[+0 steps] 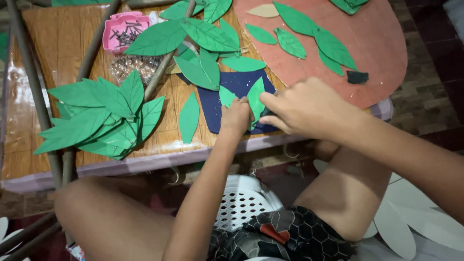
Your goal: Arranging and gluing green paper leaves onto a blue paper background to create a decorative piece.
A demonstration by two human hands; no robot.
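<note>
Bare wooden tabletop point(63, 43) at the far left gives room. The pile of green foam leaves point(104, 118) and pink tray of nails point(126, 30) block the middle.

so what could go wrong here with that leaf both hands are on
1. Both the left hand and the right hand pinch one small green leaf; pulling unevenly might crease or tear it.
2. The work sits near the table edge, so the leaf or the blue sheet could slide off.
3. The pink tray of dark pins lies among loose leaves; a sweeping arm might tip it.
</note>
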